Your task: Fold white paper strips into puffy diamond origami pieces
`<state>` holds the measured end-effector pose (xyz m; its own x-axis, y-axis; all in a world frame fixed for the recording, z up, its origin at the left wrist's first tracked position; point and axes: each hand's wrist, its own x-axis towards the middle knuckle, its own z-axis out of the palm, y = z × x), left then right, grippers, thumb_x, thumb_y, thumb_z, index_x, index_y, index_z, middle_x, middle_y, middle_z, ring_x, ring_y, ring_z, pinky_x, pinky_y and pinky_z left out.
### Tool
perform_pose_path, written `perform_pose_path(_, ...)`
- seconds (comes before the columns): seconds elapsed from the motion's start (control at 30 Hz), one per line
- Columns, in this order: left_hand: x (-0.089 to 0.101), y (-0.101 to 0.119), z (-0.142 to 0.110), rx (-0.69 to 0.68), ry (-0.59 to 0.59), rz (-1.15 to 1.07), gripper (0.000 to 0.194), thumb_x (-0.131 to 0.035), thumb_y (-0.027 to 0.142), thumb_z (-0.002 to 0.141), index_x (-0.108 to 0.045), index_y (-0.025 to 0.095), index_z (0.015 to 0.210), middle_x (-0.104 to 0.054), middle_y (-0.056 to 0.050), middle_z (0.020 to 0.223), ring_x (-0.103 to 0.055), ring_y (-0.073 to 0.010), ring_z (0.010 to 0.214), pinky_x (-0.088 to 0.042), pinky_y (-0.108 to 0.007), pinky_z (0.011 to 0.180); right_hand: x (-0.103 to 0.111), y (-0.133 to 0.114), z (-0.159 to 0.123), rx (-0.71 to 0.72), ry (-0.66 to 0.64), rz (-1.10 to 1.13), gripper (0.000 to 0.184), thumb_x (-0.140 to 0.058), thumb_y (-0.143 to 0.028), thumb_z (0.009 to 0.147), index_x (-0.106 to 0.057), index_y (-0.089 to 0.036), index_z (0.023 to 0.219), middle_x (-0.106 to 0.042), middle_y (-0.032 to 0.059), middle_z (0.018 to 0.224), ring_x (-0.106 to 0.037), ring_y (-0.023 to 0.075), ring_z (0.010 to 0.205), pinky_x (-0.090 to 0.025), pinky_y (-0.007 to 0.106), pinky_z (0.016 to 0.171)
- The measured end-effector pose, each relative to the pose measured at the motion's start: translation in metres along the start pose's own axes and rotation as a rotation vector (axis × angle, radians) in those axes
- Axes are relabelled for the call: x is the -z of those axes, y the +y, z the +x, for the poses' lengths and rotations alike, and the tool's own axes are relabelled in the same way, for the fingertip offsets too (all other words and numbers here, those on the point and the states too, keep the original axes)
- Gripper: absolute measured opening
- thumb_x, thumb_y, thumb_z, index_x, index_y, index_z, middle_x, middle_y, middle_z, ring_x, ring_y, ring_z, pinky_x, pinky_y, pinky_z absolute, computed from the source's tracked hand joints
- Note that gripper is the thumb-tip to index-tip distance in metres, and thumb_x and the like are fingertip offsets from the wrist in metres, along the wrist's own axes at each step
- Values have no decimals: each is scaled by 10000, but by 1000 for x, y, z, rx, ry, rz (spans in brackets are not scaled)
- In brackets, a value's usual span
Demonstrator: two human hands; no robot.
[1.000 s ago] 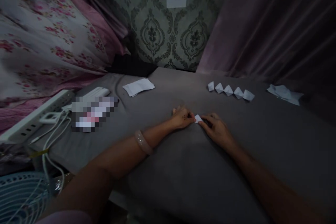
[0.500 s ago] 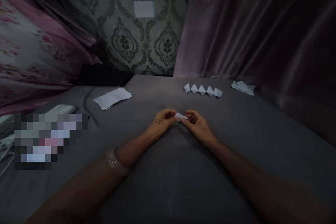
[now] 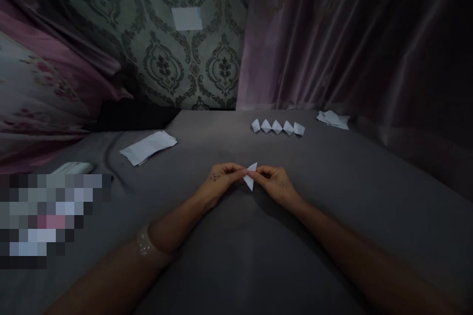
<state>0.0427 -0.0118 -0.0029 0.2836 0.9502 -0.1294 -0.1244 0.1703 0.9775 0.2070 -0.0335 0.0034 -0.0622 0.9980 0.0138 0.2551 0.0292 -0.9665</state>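
Observation:
Between my two hands is a small white piece of folded paper [image 3: 251, 183], its pointed ends sticking out above and below the fingers. My left hand [image 3: 223, 178] pinches it from the left with thumb and fingertips. From the right, my right hand [image 3: 275, 180] pinches the same paper, the fingertips of both hands nearly meeting. Beyond the hands, a row of several folded paper shapes [image 3: 277, 127] stands on the grey sheet [image 3: 221, 133]. The fingertips hide the paper's middle folds.
At the left lies a stack of white paper strips [image 3: 148, 147]; more loose paper pieces [image 3: 333, 119] are at the far right. A black cloth [image 3: 133, 114] lies at the back left. A white device [image 3: 76, 168] sits near a pixelated patch. Curtains [image 3: 332, 34] hang along the right.
The folded paper has turned from lying flat to standing more upright, with its points showing above and below. Both hands now pinch it at the middle. The camera view has shifted slightly.

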Motion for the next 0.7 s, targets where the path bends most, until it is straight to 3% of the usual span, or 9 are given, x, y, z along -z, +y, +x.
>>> perform_pose_path(0.1,-1,-2,4,28,91,-132,204,-811,302,654,-721,131,720,-634,-2,633,-534,-74,576,-437,-215,597,-3,4,3,68,107,46,262,-655,-420,747,-710,-179,833,-666,21,716,-571,137,632,-446,268,605)
perform_pose_path(0.23,-4,-4,6,51,146,-295,202,-839,223,622,-719,114,742,-676,-26,680,-606,-88,624,-503,-215,667,-8,14,5,292,269,-25,226,-637,-352,791,-729,-194,924,-698,52,850,-620,160,731,-490,286,668)
perform_pose_path(0.37,-6,-6,4,14,133,-313,226,-838,164,616,-718,105,799,-711,-44,757,-646,-98,668,-531,-231,728,-10,18,-1,501,292,-232,228,-557,-269,882,-719,-213,1032,-666,62,948,-618,160,788,-504,288,684)
perform_pose_path(0.5,-6,-7,3,-14,161,-294,252,-836,173,624,-722,109,840,-720,-45,754,-665,-113,681,-546,-258,754,-10,16,-9,655,319,-457,309,-487,-193,923,-660,-190,1179,-627,94,1039,-588,199,962,-502,354,854)
perform_pose_path(0.7,-4,-9,5,-16,187,-279,267,-835,204,627,-738,109,856,-734,-56,795,-671,-118,711,-545,-251,762,-13,10,-18,725,314,-712,350,-474,-142,921,-621,-153,1239,-613,128,1154,-536,235,973,-498,395,865)
